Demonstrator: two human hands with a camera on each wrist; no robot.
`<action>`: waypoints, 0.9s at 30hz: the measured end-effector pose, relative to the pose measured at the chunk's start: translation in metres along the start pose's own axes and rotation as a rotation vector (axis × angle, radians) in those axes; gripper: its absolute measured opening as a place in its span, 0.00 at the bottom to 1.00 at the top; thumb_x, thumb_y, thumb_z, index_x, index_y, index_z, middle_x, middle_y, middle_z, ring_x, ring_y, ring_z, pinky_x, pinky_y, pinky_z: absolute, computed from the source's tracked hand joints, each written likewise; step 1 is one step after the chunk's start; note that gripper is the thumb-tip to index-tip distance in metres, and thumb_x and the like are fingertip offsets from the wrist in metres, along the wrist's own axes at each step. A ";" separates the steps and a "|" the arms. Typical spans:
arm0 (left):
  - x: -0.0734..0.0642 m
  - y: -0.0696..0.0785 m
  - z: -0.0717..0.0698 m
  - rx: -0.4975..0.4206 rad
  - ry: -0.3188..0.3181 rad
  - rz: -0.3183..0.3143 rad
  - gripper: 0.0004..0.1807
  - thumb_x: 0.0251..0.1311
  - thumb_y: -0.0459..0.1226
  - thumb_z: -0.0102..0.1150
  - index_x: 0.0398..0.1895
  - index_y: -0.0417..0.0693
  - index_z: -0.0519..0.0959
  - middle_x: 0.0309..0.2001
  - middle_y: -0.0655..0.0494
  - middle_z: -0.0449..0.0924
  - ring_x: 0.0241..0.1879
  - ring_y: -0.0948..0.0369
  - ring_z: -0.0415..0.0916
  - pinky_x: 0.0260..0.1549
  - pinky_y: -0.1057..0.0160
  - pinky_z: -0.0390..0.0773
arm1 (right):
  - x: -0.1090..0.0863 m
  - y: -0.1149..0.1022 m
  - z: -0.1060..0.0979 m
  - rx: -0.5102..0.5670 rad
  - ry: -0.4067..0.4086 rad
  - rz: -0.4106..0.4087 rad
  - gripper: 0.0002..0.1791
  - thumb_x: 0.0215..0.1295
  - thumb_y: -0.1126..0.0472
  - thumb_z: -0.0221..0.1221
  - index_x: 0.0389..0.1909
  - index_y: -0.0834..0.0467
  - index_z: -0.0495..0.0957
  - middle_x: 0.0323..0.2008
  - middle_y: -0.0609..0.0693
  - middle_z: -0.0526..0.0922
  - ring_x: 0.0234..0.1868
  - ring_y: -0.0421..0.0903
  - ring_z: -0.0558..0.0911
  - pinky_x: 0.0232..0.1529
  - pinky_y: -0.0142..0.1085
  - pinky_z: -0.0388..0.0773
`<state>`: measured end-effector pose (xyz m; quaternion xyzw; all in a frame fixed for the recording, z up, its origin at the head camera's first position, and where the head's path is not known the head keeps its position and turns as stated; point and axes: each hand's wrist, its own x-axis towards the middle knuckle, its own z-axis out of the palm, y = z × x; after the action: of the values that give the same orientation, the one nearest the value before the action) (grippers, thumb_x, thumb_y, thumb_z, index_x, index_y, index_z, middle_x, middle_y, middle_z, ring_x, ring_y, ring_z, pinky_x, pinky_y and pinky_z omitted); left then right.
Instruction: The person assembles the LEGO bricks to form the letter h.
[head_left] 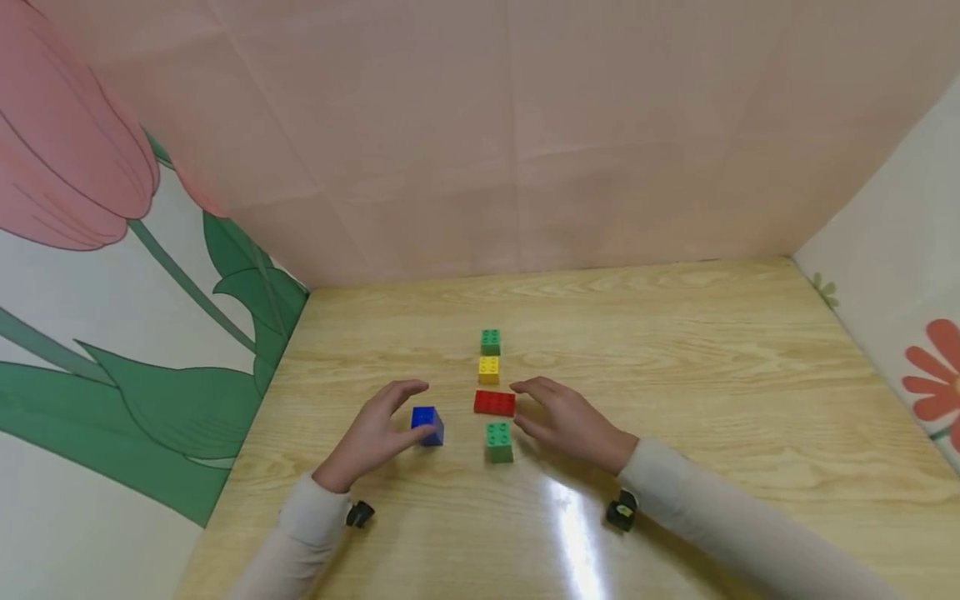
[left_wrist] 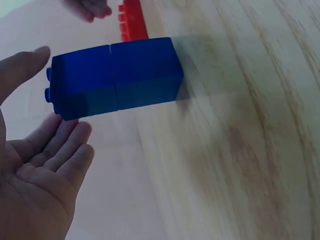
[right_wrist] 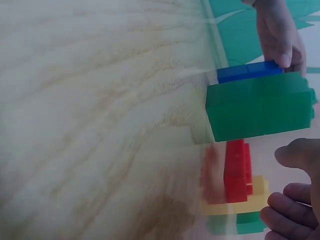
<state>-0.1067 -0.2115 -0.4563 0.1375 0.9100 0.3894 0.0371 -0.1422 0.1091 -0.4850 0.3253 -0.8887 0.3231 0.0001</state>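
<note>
Two blue bricks (head_left: 426,421), one stacked on the other, stand on the table between the spread thumb and fingers of my left hand (head_left: 375,435). In the left wrist view a gap shows between the fingers and the blue stack (left_wrist: 117,77). My right hand (head_left: 577,425), thumb and fingers apart, hovers just right of a flat red brick (head_left: 494,403) and a near green stack (head_left: 498,442). The right wrist view shows this green stack (right_wrist: 260,107) as two bricks high, with nothing held by the right hand (right_wrist: 295,200).
Behind the red brick stand a yellow brick (head_left: 489,370) and a farther green brick (head_left: 491,342), roughly in line. The wooden table (head_left: 675,358) meets a pink backdrop (head_left: 525,167) at the back, with flower-printed panels at both sides.
</note>
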 end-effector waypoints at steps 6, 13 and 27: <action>0.001 -0.006 0.001 -0.011 -0.051 -0.024 0.34 0.54 0.43 0.72 0.63 0.49 0.71 0.60 0.56 0.73 0.63 0.57 0.69 0.63 0.53 0.68 | 0.010 0.004 0.009 -0.041 -0.016 0.012 0.29 0.62 0.52 0.65 0.62 0.58 0.73 0.56 0.50 0.78 0.56 0.47 0.78 0.56 0.43 0.76; 0.000 -0.014 0.001 -0.045 -0.071 -0.033 0.30 0.55 0.42 0.72 0.61 0.48 0.72 0.57 0.55 0.75 0.61 0.57 0.71 0.62 0.53 0.69 | 0.014 0.011 0.021 -0.038 -0.013 0.014 0.28 0.63 0.54 0.65 0.61 0.60 0.73 0.55 0.51 0.79 0.55 0.47 0.78 0.56 0.42 0.76; 0.000 -0.016 0.003 -0.126 -0.099 -0.084 0.23 0.57 0.39 0.70 0.55 0.50 0.76 0.52 0.56 0.78 0.57 0.55 0.75 0.59 0.51 0.72 | 0.018 0.014 0.028 -0.009 -0.007 0.029 0.23 0.65 0.59 0.62 0.60 0.61 0.74 0.52 0.52 0.80 0.53 0.47 0.79 0.56 0.41 0.75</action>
<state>-0.1099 -0.2201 -0.4703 0.1158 0.8857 0.4367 0.1066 -0.1589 0.0910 -0.5114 0.3133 -0.8948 0.3179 -0.0061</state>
